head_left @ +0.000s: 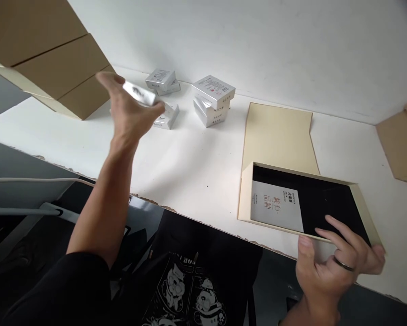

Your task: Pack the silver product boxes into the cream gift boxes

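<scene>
My left hand (126, 102) is closed around a small silver box (139, 93), raised over the left part of the table. Just beneath it, another silver box (167, 118) lies on the tabletop. At the right, my right hand (335, 262) grips the near wall of an open cream gift box (246, 192), thumb outside and fingers reaching over the rim. The gift box has a black lining (328, 199), and one printed silver box (276, 206) sits in its left part. Its cream lid flap (278, 136) lies folded back towards the wall.
Silver boxes stand in a crooked stack (213, 97) at the middle back, with a smaller pile (162, 80) to its left. Large brown boxes (70, 68) are stacked at the far left, and more brown cartons (402, 145) stand at the right edge. The white table (189, 176) has a chipped front edge.
</scene>
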The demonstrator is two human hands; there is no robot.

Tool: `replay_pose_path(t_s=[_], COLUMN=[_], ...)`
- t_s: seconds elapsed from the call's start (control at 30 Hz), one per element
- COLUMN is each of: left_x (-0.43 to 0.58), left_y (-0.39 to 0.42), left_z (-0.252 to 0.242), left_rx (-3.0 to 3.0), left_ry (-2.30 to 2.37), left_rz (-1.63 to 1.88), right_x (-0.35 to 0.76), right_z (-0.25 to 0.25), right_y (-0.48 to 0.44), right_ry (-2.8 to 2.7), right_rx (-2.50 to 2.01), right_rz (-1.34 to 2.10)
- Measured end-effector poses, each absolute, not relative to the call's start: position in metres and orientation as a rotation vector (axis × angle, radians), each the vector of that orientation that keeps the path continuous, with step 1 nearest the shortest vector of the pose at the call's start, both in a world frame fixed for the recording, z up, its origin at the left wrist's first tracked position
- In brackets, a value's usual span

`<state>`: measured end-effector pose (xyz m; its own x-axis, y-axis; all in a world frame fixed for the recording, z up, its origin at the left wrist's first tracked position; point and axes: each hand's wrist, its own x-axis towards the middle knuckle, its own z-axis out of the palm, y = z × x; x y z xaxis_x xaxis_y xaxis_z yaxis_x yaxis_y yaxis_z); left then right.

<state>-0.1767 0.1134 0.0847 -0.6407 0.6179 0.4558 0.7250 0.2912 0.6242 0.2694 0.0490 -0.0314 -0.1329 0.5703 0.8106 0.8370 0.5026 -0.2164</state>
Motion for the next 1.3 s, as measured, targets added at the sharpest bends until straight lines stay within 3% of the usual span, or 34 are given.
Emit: replay_pose_path(t_s=[0.13, 0.2, 0.27, 0.37, 0.43, 0.5, 0.63, 0.8, 0.87, 1.0, 1.13, 1.3], left_x=[-0.117, -0.068, -0.015, 0.044, 0.058, 0.052, 0.021, 0.033, 0.055, 0.086, 0.08, 0.067], left_y=[0.093, 0.091, 0.094, 0.102, 0.104, 0.102, 0.087, 0.085, 0.091, 0.102, 0.101, 0.09], left_z=[0.116, 0.128, 0.132, 0.128, 0.122, 0.117, 0.109, 0.098, 0.094, 0.097, 0.1, 0.091], left_rx=[-1.834, -2.322, -2.801, -3.219, -3.211, -3.184, -3.213, -3.137, -3.198, -3.283, -3.053, -2.984], left_ry=[-1.693, -1.476, -1.417, -1.5, -1.613, -1.658, -1.513, -1.693, -1.677, -1.524, -1.576, -1.407], left_rz=[-1.629, -1.597, -1.341, -0.44, -0.117, -0.113, -0.396, -0.844, -0.7, 0.002, 0.064, 0.148], right_x=[0.265, 0.263, 0.263, 0.267, 0.269, 0.269, 0.259, 0.261, 0.273, 0.303, 0.31, 0.295], right_z=[-0.029, -0.027, -0.028, -0.034, -0.039, -0.043, -0.038, -0.02, -0.011, 0.012, 0.047, 0.088], right_y=[0.047, 0.046, 0.046, 0.046, 0.047, 0.049, 0.052, 0.048, 0.042, 0.031, 0.036, 0.079], right_ry=[-1.829, -1.829, -1.83, -1.837, -1.823, -1.811, -1.794, -1.799, -1.796, -1.691, -1.875, -2.603], right_rx=[-1.214, -1.229, -1.236, -1.23, -1.23, -1.208, -1.152, -1.155, -1.121, -1.117, -1.076, -1.189], right_rz=[-0.304, -0.278, -0.273, -0.296, -0.298, -0.3, -0.259, -0.159, -0.19, -0.403, -0.226, 0.167])
